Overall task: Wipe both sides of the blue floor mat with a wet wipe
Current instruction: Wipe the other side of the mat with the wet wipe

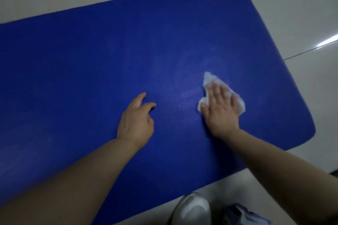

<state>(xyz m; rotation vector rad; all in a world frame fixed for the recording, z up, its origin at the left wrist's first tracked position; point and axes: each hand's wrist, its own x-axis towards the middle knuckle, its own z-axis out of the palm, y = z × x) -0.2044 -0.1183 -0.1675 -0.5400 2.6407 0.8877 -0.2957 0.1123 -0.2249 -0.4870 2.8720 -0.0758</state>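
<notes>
Head view, looking down. The mat (pixel 128 56) lies flat on the tiled floor (pixel 292 5), one blue face up; its far and right edges show, the left runs out of view. My right hand (pixel 220 110) presses the wipe (pixel 210 78) onto the mat near its right end — fingers (pixel 217 93) straight and spread, palm down, so the pressure falls across the whole crumpled sheet rather than at one pinch. White folds stick out beyond the fingertips and on both sides of the hand. A pale, damp-looking sheen lies on the mat around and beyond the wipe, which I judge to be ground already covered. My left hand (pixel 136 120) holds nothing, fingers loosely curled, low over the mat's middle — probably to steady it; whether it touches I cannot tell. My shoe (pixel 192 208) stands at the near edge. The underside, I judge, is not yet done.
</notes>
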